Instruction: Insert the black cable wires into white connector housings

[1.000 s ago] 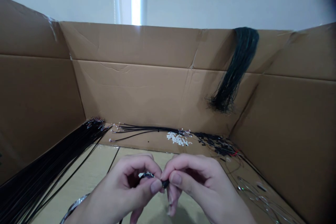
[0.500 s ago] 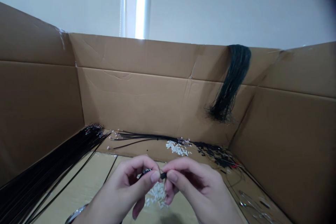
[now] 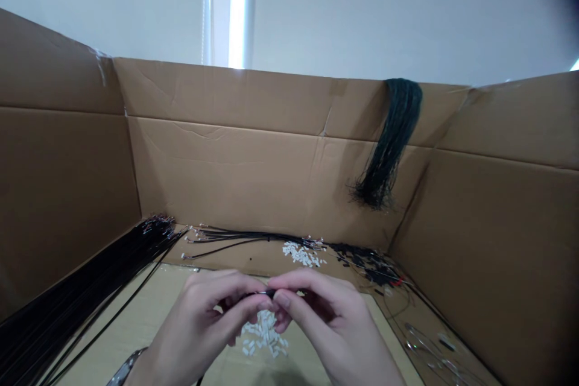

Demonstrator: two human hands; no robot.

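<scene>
Head view: left hand [image 3: 205, 316] and right hand [image 3: 316, 319] pinch a thin, floppy black wire [image 3: 265, 294] at its tip; probably light and delicate.

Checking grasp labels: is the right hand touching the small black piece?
Touching. Head view: right hand and left hand pinch the small black piece between fingertips.

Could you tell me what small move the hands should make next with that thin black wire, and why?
Probably press the fingertips together along the wire's axis. Both hands, left hand and right hand, pinch a thin black wire where their fingertips meet, just above a small pile of white pieces; whether anything is seated there is hidden.
</scene>
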